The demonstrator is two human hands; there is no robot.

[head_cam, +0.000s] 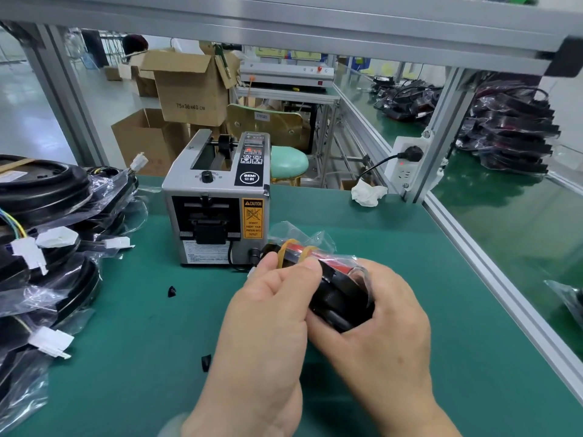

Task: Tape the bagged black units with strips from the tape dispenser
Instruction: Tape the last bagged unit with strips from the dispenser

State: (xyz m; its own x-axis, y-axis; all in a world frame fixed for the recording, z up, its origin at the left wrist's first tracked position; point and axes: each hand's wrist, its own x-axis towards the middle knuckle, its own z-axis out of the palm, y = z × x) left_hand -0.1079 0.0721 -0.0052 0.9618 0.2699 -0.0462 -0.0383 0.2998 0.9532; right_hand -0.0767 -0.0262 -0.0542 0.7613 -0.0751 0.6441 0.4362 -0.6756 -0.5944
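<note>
I hold one bagged black unit (342,293) above the green mat, in front of the tape dispenser (217,200). The unit is black with a red part and two tan rubber bands, inside a clear bag. My left hand (268,310) pinches its near end with thumb and fingers. My right hand (388,313) wraps round it from below and the right. The grey dispenser stands upright at the back of the mat, its outlet slot facing me. I cannot see a tape strip at the outlet.
A heap of bagged black units with white connectors (41,247) fills the left side. More bagged units (511,130) lie beyond the aluminium frame rail (492,263) on the right. Two small black scraps (172,291) lie on the green mat (142,326). A crumpled white cloth (367,192) sits near the power strip (407,165).
</note>
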